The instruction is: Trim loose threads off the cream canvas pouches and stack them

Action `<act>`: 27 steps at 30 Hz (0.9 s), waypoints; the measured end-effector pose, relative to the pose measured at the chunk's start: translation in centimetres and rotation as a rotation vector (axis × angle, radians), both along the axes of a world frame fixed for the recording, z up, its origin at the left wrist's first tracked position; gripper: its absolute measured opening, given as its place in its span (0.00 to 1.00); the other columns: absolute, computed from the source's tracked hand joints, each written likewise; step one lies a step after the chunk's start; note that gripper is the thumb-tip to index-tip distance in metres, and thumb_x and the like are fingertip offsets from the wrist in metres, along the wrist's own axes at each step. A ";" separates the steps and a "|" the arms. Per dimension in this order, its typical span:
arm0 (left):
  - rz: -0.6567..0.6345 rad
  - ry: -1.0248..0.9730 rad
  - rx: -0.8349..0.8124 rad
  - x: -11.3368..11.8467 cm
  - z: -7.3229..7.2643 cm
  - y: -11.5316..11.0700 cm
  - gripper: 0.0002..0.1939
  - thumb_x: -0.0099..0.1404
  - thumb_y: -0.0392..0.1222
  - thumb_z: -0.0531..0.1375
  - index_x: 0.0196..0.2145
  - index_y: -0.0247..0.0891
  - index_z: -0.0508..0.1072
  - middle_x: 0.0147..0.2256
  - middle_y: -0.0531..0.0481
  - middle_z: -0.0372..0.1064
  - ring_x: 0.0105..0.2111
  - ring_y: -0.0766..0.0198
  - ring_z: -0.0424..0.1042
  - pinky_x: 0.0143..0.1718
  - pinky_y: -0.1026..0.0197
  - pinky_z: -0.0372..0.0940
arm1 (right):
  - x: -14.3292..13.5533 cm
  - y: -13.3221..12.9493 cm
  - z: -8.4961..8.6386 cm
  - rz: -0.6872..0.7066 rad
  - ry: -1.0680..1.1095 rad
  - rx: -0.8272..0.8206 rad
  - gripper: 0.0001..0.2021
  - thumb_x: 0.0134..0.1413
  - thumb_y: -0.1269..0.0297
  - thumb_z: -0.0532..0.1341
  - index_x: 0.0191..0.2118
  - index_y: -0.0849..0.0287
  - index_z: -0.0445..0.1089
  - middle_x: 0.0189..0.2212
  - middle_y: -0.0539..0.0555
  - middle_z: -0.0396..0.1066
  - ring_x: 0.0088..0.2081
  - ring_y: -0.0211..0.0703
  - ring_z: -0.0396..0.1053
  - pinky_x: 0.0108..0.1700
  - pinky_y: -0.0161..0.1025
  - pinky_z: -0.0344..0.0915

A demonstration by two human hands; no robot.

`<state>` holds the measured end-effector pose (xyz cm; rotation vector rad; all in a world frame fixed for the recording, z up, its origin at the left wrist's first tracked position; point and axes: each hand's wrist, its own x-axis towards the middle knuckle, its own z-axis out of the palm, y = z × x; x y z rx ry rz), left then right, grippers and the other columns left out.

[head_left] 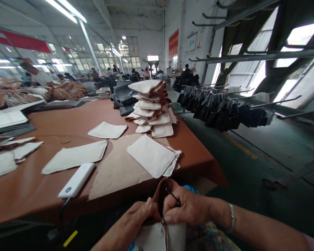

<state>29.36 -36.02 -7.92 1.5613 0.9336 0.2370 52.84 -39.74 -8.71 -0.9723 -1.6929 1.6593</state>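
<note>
Close to my lap is a pouch (176, 235) with whitish fabric outside and brown leather showing at its upper opening. My left hand (140, 218) grips the pouch's edge from the left, thumb raised along the brown part. Closed at the pouch's seam is my right hand (185, 205), its thumb and fingers pinched together there. A dark, slim metal tool (174, 197) sticks out of the right fist; its working end is hidden. Just beyond the hands, white fabric pieces (150, 155) lie overlapped at the table's edge.
The brown-covered table (196, 150) bears a tall stack of white-and-brown pouches (146, 104), further white pieces (75, 157) and a white power bank (77, 180) with a cable. Black bags (211, 108) hang on a metal rack at right. Other people work in the background.
</note>
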 end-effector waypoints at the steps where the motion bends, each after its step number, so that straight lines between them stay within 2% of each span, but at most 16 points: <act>1: 0.010 -0.001 -0.008 -0.1 0.0 -0.1 0.32 0.69 0.66 0.47 0.32 0.36 0.77 0.37 0.49 0.69 0.38 0.59 0.65 0.43 0.61 0.60 | -0.1 0.0 0.0 0.000 0.007 0.011 0.12 0.52 0.58 0.65 0.27 0.63 0.72 0.23 0.47 0.63 0.28 0.35 0.59 0.30 0.31 0.56; 6: 0.023 -0.001 -0.044 -0.2 0.4 -0.4 0.29 0.70 0.63 0.50 0.35 0.36 0.78 0.41 0.47 0.71 0.45 0.54 0.68 0.51 0.58 0.59 | -0.6 -0.3 -0.1 -0.037 0.007 0.074 0.08 0.50 0.65 0.65 0.26 0.64 0.71 0.22 0.46 0.63 0.26 0.33 0.58 0.28 0.30 0.56; 9: 0.027 0.018 -0.059 -0.3 0.8 -0.4 0.29 0.69 0.64 0.50 0.37 0.36 0.79 0.42 0.46 0.72 0.46 0.53 0.68 0.51 0.57 0.60 | -0.8 -0.6 0.0 -0.073 -0.018 0.116 0.05 0.48 0.70 0.64 0.25 0.64 0.71 0.21 0.46 0.64 0.24 0.32 0.59 0.26 0.29 0.54; 15: 0.017 0.067 0.023 -1.2 1.5 0.1 0.29 0.70 0.62 0.49 0.34 0.36 0.78 0.38 0.48 0.69 0.41 0.56 0.67 0.46 0.59 0.60 | -0.5 -1.0 0.7 -0.100 -0.118 0.242 0.04 0.46 0.74 0.61 0.26 0.64 0.74 0.23 0.48 0.68 0.25 0.33 0.62 0.26 0.29 0.55; 17: 0.013 0.059 0.000 -1.4 1.9 0.2 0.28 0.70 0.61 0.50 0.34 0.35 0.78 0.37 0.48 0.67 0.40 0.57 0.65 0.44 0.60 0.60 | -0.4 -1.1 0.7 -0.089 -0.159 0.292 0.05 0.46 0.75 0.60 0.26 0.63 0.73 0.24 0.48 0.69 0.26 0.34 0.63 0.28 0.30 0.57; 19: -0.022 0.017 -0.063 -1.4 2.3 0.2 0.27 0.70 0.61 0.51 0.32 0.34 0.76 0.33 0.51 0.63 0.35 0.61 0.62 0.38 0.62 0.59 | -0.4 -1.2 0.6 -0.068 -0.202 0.350 0.05 0.46 0.75 0.60 0.26 0.62 0.72 0.25 0.49 0.70 0.27 0.35 0.64 0.30 0.31 0.59; 22: -0.143 -0.062 -0.129 -0.9 3.1 -0.1 0.26 0.68 0.61 0.54 0.27 0.34 0.71 0.26 0.56 0.53 0.27 0.66 0.52 0.28 0.64 0.51 | -0.6 -1.3 0.4 -0.046 -0.235 0.505 0.05 0.46 0.75 0.58 0.26 0.60 0.69 0.25 0.50 0.69 0.28 0.36 0.64 0.32 0.32 0.60; 24: -0.179 -0.065 -0.069 -0.3 3.5 -0.7 0.24 0.65 0.60 0.58 0.28 0.34 0.71 0.26 0.57 0.52 0.27 0.67 0.51 0.26 0.64 0.47 | -0.9 -1.4 0.5 -0.024 -0.232 0.624 0.05 0.44 0.75 0.57 0.27 0.59 0.66 0.26 0.49 0.68 0.28 0.36 0.64 0.32 0.32 0.59; 27: -0.111 0.008 0.138 0.7 3.4 -1.7 0.19 0.64 0.54 0.62 0.28 0.33 0.75 0.28 0.53 0.60 0.30 0.66 0.58 0.28 0.65 0.51 | -1.3 -1.5 1.0 -0.002 -0.277 0.786 0.05 0.42 0.74 0.56 0.26 0.57 0.61 0.25 0.49 0.66 0.28 0.37 0.63 0.32 0.34 0.56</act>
